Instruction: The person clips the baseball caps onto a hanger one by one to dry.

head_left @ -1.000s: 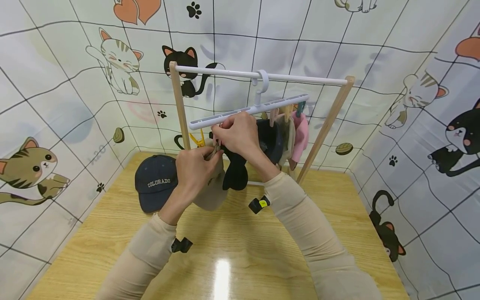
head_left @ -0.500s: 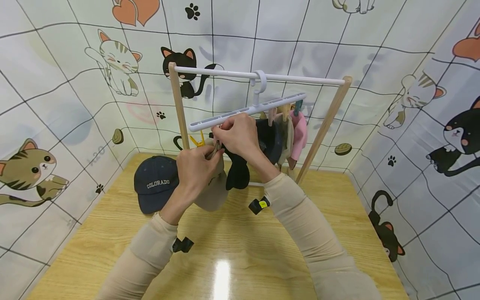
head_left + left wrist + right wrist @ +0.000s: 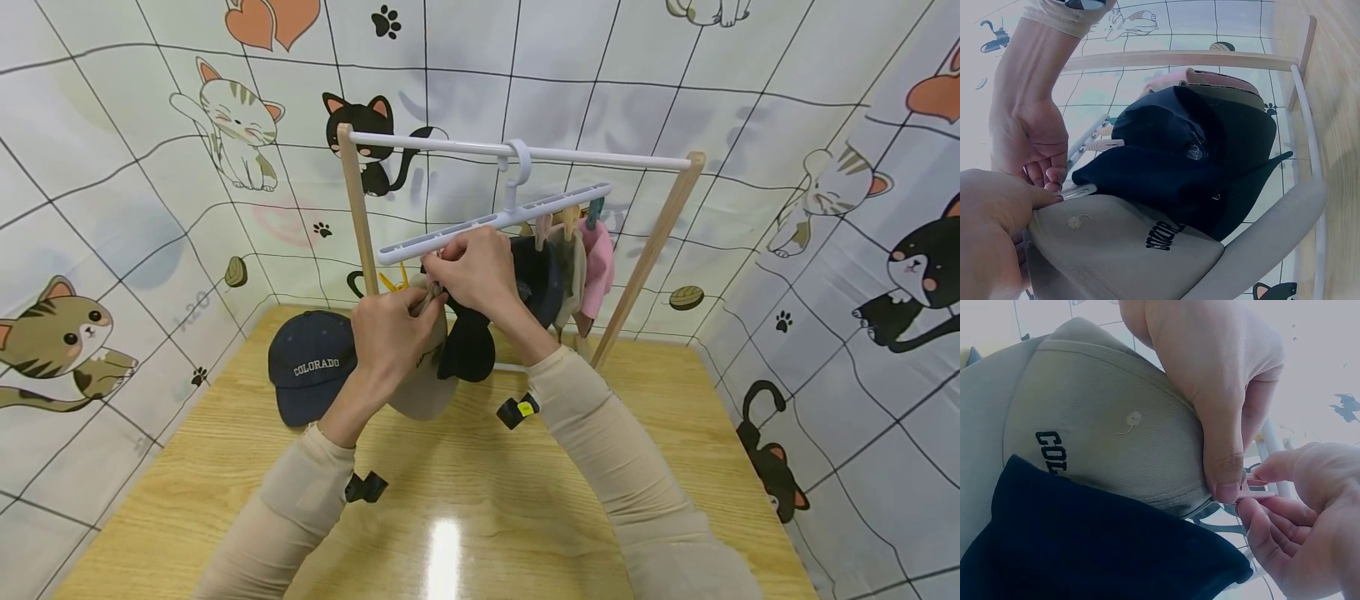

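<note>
My left hand [image 3: 390, 337] grips the edge of a beige baseball cap [image 3: 423, 392], whose dark lettering and small dandelion stitching show in the right wrist view. Against that edge my right hand [image 3: 480, 268] pinches a pale pink clothespin [image 3: 1257, 494], just below the low left end of a white hanger [image 3: 495, 223]. Whether the pin bites the cap fabric is hard to tell. Right beside the beige cap hangs a dark cap [image 3: 1147, 172], clipped by a light clothespin [image 3: 1082, 191]. Farther along the hanger hang more caps, including a pink one [image 3: 597, 267].
The tilted hanger hooks over the white rail [image 3: 615, 157] of a wooden-legged rack [image 3: 660, 242]. A navy cap [image 3: 311, 362] reading COLORADO rests on the table [image 3: 480, 492], left of the rack. A yellow clothespin [image 3: 393, 279] shows near the left leg.
Both hands keep their hold at the clothespin and cap edge, almost still. The dark cap's lower part swings slightly, now a little to the left.
</note>
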Action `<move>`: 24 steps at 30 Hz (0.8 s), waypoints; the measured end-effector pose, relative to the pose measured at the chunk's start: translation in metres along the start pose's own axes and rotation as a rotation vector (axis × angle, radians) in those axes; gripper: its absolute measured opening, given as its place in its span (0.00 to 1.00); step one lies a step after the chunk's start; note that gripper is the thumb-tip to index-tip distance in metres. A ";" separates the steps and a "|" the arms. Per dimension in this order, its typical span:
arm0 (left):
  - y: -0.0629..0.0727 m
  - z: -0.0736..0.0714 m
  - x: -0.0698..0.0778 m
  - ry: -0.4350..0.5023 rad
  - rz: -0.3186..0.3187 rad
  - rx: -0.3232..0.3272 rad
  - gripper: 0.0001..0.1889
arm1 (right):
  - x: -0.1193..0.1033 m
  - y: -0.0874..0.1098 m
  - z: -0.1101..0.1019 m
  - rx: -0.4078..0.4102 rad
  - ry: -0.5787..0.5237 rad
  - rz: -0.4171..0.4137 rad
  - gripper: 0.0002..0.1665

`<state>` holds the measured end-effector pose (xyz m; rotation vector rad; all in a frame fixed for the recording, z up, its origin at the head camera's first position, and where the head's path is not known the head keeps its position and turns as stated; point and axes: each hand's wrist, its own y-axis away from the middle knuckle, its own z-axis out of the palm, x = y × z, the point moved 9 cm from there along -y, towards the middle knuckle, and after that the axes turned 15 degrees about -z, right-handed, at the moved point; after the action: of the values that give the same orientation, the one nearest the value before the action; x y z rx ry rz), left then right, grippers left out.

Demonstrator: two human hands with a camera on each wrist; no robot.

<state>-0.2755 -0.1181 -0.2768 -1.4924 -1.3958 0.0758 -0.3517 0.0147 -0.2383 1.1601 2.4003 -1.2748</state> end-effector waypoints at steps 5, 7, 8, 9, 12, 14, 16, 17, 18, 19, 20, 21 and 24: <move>-0.001 -0.002 -0.001 0.010 0.003 0.020 0.21 | -0.001 0.000 0.001 -0.009 0.005 0.010 0.23; -0.002 -0.003 -0.001 0.015 0.006 0.024 0.18 | -0.001 0.000 0.001 -0.009 0.008 0.015 0.23; -0.002 -0.003 0.000 0.018 0.008 0.024 0.18 | -0.001 0.000 0.001 -0.009 0.010 0.017 0.22; -0.003 -0.003 0.000 0.024 0.011 0.024 0.17 | -0.001 0.000 0.000 -0.009 0.012 0.018 0.22; -0.004 -0.004 -0.001 0.037 0.015 0.024 0.17 | -0.002 0.000 0.001 -0.008 0.017 0.022 0.21; -0.004 -0.004 -0.001 0.046 0.021 0.024 0.18 | -0.002 0.001 0.002 -0.008 0.015 0.028 0.21; -0.004 -0.004 -0.001 0.048 0.025 0.024 0.20 | -0.002 0.001 0.002 -0.007 0.013 0.032 0.21; -0.004 -0.004 -0.001 0.050 0.028 0.024 0.20 | -0.001 0.001 0.003 -0.006 0.013 0.033 0.21; -0.004 -0.004 0.000 0.049 0.028 0.024 0.21 | -0.001 0.001 0.003 -0.006 0.015 0.033 0.21; -0.004 -0.004 0.000 0.048 0.029 0.026 0.22 | -0.001 0.001 0.003 -0.007 0.017 0.032 0.22; -0.004 -0.004 0.000 0.047 0.028 0.029 0.22 | -0.001 0.001 0.004 -0.006 0.018 0.032 0.22; -0.004 -0.004 0.000 0.047 0.030 0.032 0.23 | -0.001 0.001 0.004 -0.006 0.019 0.031 0.22; -0.004 -0.003 -0.002 0.047 0.024 0.044 0.23 | -0.002 0.001 0.005 -0.007 0.018 0.028 0.23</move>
<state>-0.2767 -0.1220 -0.2738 -1.4662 -1.3307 0.0849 -0.3510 0.0101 -0.2409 1.2035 2.3904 -1.2518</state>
